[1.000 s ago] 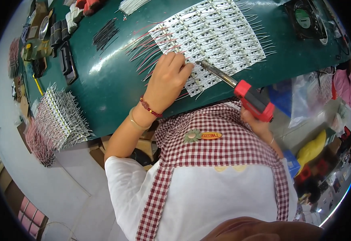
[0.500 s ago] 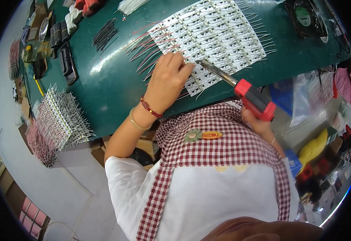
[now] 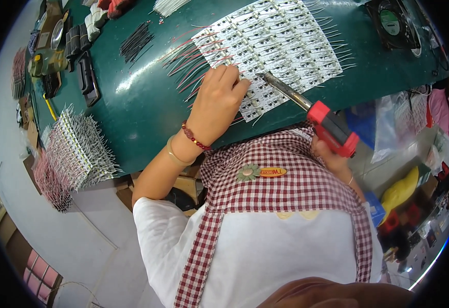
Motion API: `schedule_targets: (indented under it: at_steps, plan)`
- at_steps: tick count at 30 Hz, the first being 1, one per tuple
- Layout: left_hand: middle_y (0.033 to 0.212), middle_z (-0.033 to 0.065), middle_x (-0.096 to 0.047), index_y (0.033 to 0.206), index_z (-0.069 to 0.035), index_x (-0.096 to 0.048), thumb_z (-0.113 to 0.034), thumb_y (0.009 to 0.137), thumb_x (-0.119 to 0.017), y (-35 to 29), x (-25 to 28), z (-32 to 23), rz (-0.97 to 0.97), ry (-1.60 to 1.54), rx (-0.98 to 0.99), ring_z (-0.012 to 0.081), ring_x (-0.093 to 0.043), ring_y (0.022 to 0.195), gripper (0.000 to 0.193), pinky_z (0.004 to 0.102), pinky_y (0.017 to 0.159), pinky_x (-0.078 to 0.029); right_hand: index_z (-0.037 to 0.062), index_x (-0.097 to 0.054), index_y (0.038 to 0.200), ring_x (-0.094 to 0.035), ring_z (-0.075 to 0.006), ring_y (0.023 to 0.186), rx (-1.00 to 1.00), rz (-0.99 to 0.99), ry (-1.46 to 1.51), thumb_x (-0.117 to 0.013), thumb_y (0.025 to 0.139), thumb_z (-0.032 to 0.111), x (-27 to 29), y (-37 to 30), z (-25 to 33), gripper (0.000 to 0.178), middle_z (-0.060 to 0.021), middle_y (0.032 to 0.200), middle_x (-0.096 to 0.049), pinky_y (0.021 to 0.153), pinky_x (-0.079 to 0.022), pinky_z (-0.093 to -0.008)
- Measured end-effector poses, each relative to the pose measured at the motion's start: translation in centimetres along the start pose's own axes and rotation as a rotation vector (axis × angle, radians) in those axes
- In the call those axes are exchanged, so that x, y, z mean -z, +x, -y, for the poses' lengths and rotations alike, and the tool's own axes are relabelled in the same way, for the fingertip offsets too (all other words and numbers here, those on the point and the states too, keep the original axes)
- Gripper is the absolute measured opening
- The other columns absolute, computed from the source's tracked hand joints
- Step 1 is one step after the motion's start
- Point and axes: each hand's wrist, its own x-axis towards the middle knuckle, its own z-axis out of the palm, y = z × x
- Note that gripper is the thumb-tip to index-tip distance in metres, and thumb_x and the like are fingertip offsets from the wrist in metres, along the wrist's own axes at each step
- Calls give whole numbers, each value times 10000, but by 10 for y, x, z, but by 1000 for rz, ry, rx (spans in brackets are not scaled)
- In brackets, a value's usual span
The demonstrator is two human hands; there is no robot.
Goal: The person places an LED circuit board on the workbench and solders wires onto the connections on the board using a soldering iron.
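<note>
A white panel of small circuit boards [image 3: 281,38] lies on the table, with red, black and white wires [image 3: 189,64] sticking out along its left side. My left hand [image 3: 219,97] rests over the panel's lower left part, thumb and fingers pinched together. What lies between the fingertips is too small to make out. My right hand [image 3: 331,156] is wrapped round the red and black handle of a soldering iron [image 3: 332,128]. The iron's metal tip points up and left, over the panel, a short way right of my left fingertips. I cannot tell whether it touches the panel.
Loose black wires [image 3: 136,42] and a bundle of white wires [image 3: 169,6] lie on the green table [image 3: 147,113]. A stack of wired boards [image 3: 78,149] stands at the left edge, near a black-handled tool [image 3: 87,79]. A black fan [image 3: 391,23] is at far right.
The soldering iron has shifted slightly right, its tip drawing a little away from my left fingertips. My left hand remains pinched in nearly the same place.
</note>
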Motion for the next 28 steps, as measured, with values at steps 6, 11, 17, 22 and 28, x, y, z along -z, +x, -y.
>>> schedule_targets:
  at_steps: [6, 11, 17, 22, 28]
  plan:
    - [778, 65, -479, 884, -35, -649, -4, 700, -586, 0, 3, -2, 0, 32, -34, 227, -498, 760, 197, 341, 691, -407, 34, -635, 933, -587, -140, 708, 7, 18, 49, -656, 844, 113, 1, -4, -2, 120, -23, 791, -620, 638, -469, -293]
    - [794, 65, -476, 897, -33, -631, -47, 722, -588, -9, 0, -8, 6, 11, -69, 222, -492, 763, 181, 338, 688, -397, 32, -643, 935, -603, -138, 738, -49, 0, 101, -668, 840, 128, 3, -10, 5, 137, -33, 813, -637, 648, -474, -292]
    - [738, 58, -480, 918, -39, -661, 36, 681, -587, -9, -5, -9, -28, -14, -33, 215, -505, 719, 260, 334, 663, -391, 43, -643, 906, -603, -159, 720, 25, 22, -20, -693, 808, 140, 5, -10, 0, 147, -47, 825, -626, 635, -465, -276]
    - [737, 59, -469, 915, -37, -655, 34, 686, -585, -9, -5, -9, -9, -6, -35, 218, -504, 724, 250, 334, 663, -391, 40, -635, 881, -573, -172, 662, -35, 16, 3, -712, 762, 138, 2, -5, 8, 172, -51, 778, -591, 604, -451, -278]
    - [747, 60, -466, 917, -41, -656, 31, 684, -591, -5, -1, -12, 36, -6, -34, 216, -499, 732, 253, 337, 672, -387, 44, -630, 871, -560, -200, 636, 73, -31, -50, -714, 744, 152, -2, -3, 7, 187, -72, 766, -573, 581, -449, -297]
